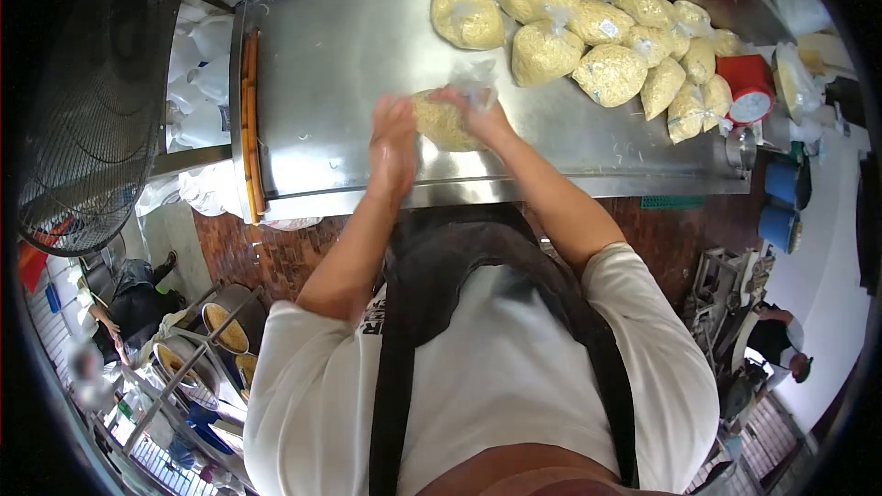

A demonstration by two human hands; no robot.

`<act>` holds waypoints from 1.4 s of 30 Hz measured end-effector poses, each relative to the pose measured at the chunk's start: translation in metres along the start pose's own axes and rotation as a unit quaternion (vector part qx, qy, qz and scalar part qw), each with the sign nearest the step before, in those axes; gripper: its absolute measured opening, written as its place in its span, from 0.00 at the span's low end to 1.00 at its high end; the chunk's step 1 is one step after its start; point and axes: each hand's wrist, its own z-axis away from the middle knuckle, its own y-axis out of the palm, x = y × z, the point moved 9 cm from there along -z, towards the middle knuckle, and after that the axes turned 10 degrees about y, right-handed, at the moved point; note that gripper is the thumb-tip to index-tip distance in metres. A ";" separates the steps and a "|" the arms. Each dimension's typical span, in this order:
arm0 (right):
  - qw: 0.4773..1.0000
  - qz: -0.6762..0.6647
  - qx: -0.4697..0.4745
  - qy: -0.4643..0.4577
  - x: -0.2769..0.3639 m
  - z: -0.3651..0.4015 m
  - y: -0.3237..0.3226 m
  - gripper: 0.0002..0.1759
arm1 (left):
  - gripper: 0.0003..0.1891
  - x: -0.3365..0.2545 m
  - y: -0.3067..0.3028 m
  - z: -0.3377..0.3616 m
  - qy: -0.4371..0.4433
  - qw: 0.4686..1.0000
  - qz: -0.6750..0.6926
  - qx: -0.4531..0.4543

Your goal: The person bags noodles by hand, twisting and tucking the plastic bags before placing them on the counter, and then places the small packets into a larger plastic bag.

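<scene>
A clear plastic bag (pixel 443 126) filled with pale yellow, shredded-looking food lies on the steel table. My right hand (pixel 480 119) is closed around its gathered neck, and the loose plastic top (pixel 475 81) sticks up beyond my fingers. At the bag's left side is my left hand (pixel 393 152), fingers stretched upward and blurred by motion, with nothing seen in it. Farther back on the right, several similar filled bags (pixel 544 52) are piled together, their necks closed.
Thin pale strands lie scattered over the steel table (pixel 340 64). Wooden sticks (pixel 249 129) line its left edge, near white plastic jugs (pixel 204 78). A red container (pixel 746 87) stands beside the bags. A fan cage (pixel 87 147) is at left. One person (pixel 138 289) works at left, another (pixel 776 340) at right.
</scene>
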 end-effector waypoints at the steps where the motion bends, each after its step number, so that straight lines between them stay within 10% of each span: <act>1: 0.993 -0.096 0.021 0.071 0.003 -0.005 -0.005 0.17 | 0.16 0.026 -0.037 0.002 -0.057 0.998 -0.039 -0.014; 2: 0.958 -0.273 0.037 0.082 -0.018 -0.015 0.005 0.19 | 0.17 0.042 -0.059 0.004 -0.111 0.990 -0.077 -0.030; 5: 0.985 -0.138 0.029 0.100 0.003 0.008 0.027 0.17 | 0.24 0.044 0.005 -0.045 -0.135 0.990 0.033 0.031; 7: 0.985 0.108 -0.065 -0.117 0.092 0.051 0.018 0.07 | 0.30 -0.014 0.051 -0.068 -0.021 0.988 -0.008 0.153; 9: 0.880 0.290 -0.157 -0.343 0.162 0.087 0.010 0.07 | 0.31 -0.044 0.048 -0.071 -0.021 0.977 -0.044 0.207; 13: 0.861 0.438 -0.128 -0.224 0.175 0.107 -0.009 0.11 | 0.32 -0.010 0.080 0.000 -0.106 0.982 -0.060 0.147; 17: 0.895 0.326 -0.103 -0.288 0.114 0.127 -0.031 0.12 | 0.30 -0.004 0.128 0.041 -0.250 0.946 0.087 0.184; 26: 0.999 0.018 0.036 -0.011 0.044 0.097 -0.018 0.11 | 0.27 0.068 0.061 0.033 -0.249 0.951 -0.102 0.155; 37: 0.950 0.239 0.050 -0.195 0.023 0.108 -0.004 0.20 | 0.22 0.087 0.053 0.037 -0.318 0.931 -0.073 0.165; 42: 0.979 -0.108 0.145 0.096 -0.048 0.113 -0.030 0.10 | 0.14 0.099 0.050 0.031 -0.265 0.944 -0.098 0.168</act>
